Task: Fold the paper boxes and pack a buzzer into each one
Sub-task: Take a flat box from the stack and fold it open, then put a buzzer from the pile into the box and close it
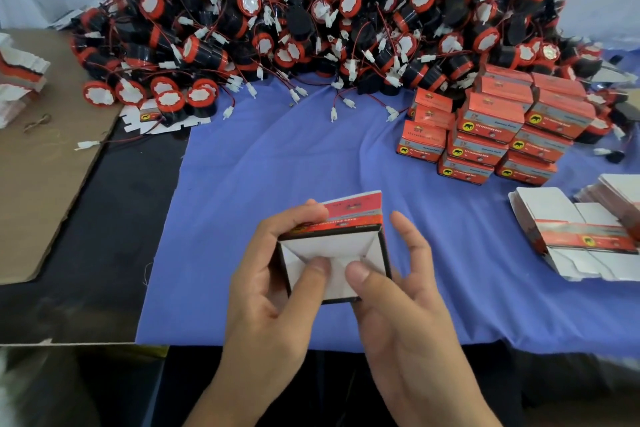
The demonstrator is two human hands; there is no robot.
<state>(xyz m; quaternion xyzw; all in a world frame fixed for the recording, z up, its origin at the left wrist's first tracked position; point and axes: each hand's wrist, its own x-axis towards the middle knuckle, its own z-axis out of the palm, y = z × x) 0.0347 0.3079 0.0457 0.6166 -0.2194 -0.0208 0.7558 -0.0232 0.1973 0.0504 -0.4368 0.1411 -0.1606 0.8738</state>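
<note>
Cardboard (41,166) lies flat at the far left, no part of this step. To its right, over the blue cloth (277,166), the left hand (273,274) grips the box (349,218), with fingers curled over its red top and the thumb pushed onto the white end flaps. The step looks to be closing that end. To do it well, I would grip firmly enough to hold the walls square, press the flaps where they overlap in the middle, and tuck the last one in cleanly, not crush it. The right hand (405,291) grasps nothing. Its thumb presses the flaps beside the other thumb, and its fingers stand loosely spread just beside the box's right wall.

The box is held up near the table's front edge with the flap end facing the person. It has red and grey printed sides, dark edges and white flaps meeting on slanted creases. Further right lie the flat boxes (571,236).
</note>
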